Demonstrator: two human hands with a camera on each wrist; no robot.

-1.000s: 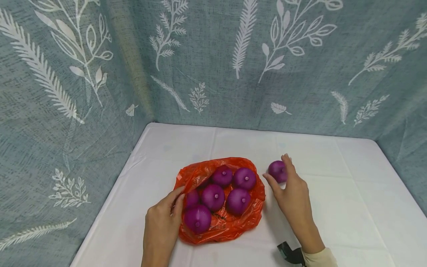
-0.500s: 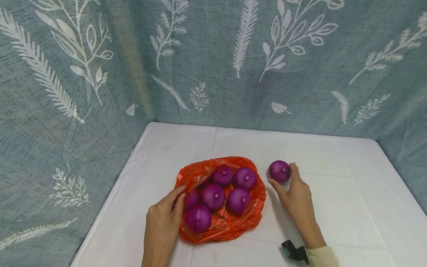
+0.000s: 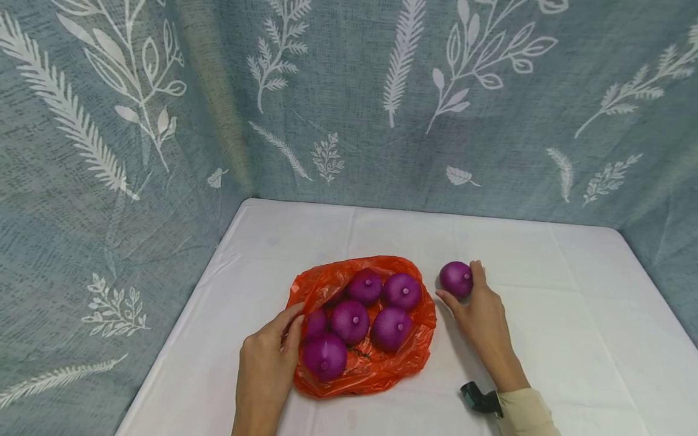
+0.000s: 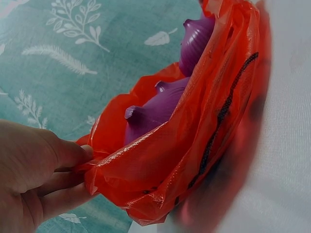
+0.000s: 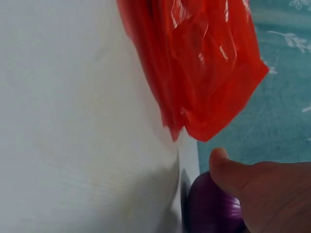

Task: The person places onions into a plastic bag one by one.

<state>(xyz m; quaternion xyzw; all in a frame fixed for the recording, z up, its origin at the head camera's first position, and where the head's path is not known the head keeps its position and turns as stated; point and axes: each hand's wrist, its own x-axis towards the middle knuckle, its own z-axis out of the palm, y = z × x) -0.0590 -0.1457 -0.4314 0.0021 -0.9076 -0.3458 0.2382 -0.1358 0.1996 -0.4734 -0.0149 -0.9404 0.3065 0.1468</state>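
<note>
A red plastic bag (image 3: 376,369) lies with its mouth wide, several purple onions (image 3: 349,322) inside. My left hand (image 3: 269,357) pinches the bag's left rim between thumb and fingers; the left wrist view shows this rim (image 4: 104,167) held up beside the onions. To the right of the bag, a single purple onion (image 3: 455,280) rests on the white table. Around it is my right hand (image 3: 482,318), thumb at its near left side and fingers at its right side. In the right wrist view the thumb (image 5: 228,170) overlaps this onion (image 5: 211,206).
White cloth covers the table (image 3: 572,315). Blue-green curtains (image 3: 360,157) with white leaf prints hang along the back and sides. A small black device (image 3: 480,399) sits at my right wrist, beside a beige sleeve (image 3: 526,412).
My right hand has shifted slightly around the single onion, whose stem end has come into sight and tilted right. The left hand still pinches the bag's rim.
</note>
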